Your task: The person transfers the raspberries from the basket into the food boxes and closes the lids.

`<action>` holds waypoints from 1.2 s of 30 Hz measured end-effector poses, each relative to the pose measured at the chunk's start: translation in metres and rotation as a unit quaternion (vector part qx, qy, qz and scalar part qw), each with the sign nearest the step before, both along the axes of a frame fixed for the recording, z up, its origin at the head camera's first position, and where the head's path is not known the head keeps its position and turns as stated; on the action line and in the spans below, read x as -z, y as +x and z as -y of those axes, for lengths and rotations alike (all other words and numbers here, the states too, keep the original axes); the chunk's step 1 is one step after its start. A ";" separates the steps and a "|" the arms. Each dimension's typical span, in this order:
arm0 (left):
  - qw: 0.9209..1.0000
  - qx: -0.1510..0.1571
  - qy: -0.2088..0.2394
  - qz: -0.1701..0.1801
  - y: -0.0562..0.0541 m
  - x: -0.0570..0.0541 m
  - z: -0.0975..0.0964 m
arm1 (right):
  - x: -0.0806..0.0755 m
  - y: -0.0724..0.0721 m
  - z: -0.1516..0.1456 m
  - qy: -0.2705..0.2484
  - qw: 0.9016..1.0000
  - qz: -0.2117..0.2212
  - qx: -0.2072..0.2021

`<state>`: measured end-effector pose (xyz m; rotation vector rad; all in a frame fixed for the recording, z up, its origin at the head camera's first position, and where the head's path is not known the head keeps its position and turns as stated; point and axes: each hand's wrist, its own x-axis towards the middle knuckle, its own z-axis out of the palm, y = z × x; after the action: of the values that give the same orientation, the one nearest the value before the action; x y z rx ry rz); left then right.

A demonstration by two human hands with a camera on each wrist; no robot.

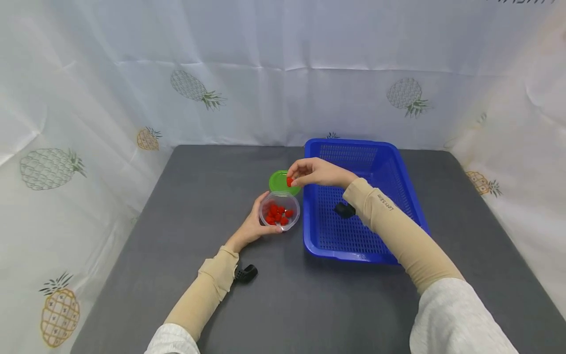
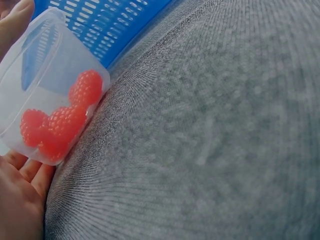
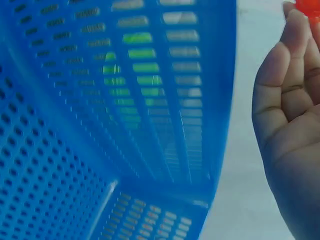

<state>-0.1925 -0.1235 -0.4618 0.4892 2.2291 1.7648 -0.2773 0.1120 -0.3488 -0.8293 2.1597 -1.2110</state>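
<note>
My left hand (image 1: 253,227) grips a clear plastic tub (image 1: 292,202) around its side, thumb at the near rim. Inside lie several red raspberries (image 1: 277,217), which look like shiny toy ones in the left wrist view, where the tub wall (image 2: 47,80) is see-through. Up and to the right, my right hand (image 1: 320,172) pinches one raspberry (image 1: 289,181) between thumb and fingertips, above a round green lid (image 1: 276,183). In the right wrist view that raspberry (image 3: 309,7) shows only at the top corner, at the fingertips.
A blue perforated basket (image 1: 353,256) stands right of the tub, under my right forearm. The grey table (image 1: 212,187) ends at a white curtain (image 1: 265,98) printed with pineapples. Black wrist devices show at my left wrist (image 1: 246,273) and below my right wrist (image 1: 345,210).
</note>
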 end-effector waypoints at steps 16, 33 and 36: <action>1.000 0.000 -0.004 -0.001 0.004 -0.004 -0.003 | 0.013 0.011 0.034 0.191 0.966 -0.141 -0.104; 0.998 -0.012 0.048 0.023 -0.011 0.023 0.002 | 0.009 0.009 0.032 0.084 0.996 -0.032 0.020; 0.991 -0.027 0.085 0.095 -0.020 0.014 0.005 | 0.003 0.005 0.034 0.010 0.992 0.071 0.106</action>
<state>-0.2125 -0.1285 -0.4763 0.2824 1.9918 1.9493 -0.2725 0.0775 -0.3517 -0.4988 2.1793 -1.3068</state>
